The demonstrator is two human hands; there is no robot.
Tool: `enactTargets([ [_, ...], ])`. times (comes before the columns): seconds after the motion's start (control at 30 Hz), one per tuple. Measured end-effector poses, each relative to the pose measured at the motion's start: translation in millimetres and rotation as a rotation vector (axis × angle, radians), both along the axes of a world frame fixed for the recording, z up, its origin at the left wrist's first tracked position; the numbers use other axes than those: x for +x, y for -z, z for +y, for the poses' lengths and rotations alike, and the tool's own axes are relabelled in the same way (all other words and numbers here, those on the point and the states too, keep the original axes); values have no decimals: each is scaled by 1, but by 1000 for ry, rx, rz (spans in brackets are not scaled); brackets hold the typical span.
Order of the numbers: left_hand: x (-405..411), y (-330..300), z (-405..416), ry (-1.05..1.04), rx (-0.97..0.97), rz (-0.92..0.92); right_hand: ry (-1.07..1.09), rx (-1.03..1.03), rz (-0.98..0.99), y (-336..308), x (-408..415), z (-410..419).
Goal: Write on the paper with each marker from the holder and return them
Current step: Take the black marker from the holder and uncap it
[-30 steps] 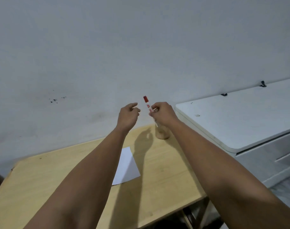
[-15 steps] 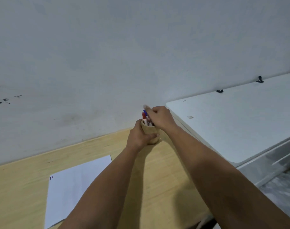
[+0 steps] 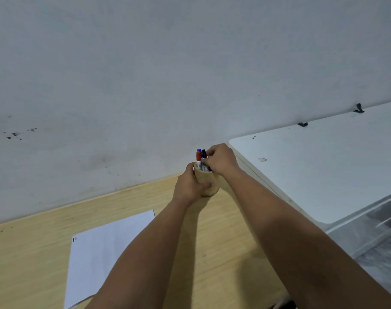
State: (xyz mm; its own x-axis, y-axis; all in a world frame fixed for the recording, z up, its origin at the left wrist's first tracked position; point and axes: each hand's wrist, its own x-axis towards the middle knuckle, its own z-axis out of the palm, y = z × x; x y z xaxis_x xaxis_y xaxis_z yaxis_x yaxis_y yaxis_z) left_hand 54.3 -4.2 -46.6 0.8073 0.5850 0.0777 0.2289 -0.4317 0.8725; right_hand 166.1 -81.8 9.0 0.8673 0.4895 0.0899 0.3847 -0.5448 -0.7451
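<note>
Left hand (image 3: 190, 185) wrapped around the side of the holder (image 3: 209, 182), fingers curled across its front, thumb up near the rim. Holder a tan, rounded cup standing upright on the bench (image 3: 33, 253), far edge of it, close to the wall (image 3: 145, 63). Three markers upright inside: red marker (image 3: 198, 160) at the left, blue marker (image 3: 199, 150) behind it, black marker (image 3: 203, 153) just to the right, caps up. Right hand (image 3: 221, 160) over the holder's mouth from the right, fingers bunched at the black marker; pinched on it or only touching, cannot tell. Paper (image 3: 105, 253) flat on the bench, nearer and to the left, well apart from the holder, partly covered by the left forearm. Two tiny strokes, one blue and one red, near the paper's upper left corner. White cabinet (image 3: 323, 170) just beside the bench on the right, its flat top higher than the bench.
</note>
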Motion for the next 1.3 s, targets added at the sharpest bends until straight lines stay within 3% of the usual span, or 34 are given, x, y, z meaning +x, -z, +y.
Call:
enactTargets([
  [0.3,1,-4,-3,-19,86,98,-2,-16,37,-5,-6,-2],
  [0.5,-15,-20,-5,-24,201,175,134,333,-108,-43,-17,-19],
  [0.6,-34,-38,5,-61,266,177,79,494,-87,-75,-24,-21],
  [0.7,-62,-64,16,-138,300,65,-58,588,-4,-95,-44,-16],
  [0.97,-161,-114,62,-375,-4,-217,-441,436,340,-78,-139,20],
  [1.1,-214,-119,85,-399,60,-189,-645,254,394,-68,-187,47],
  [1.3,-275,-105,126,-412,137,-133,-746,149,353,-62,-248,86],
])
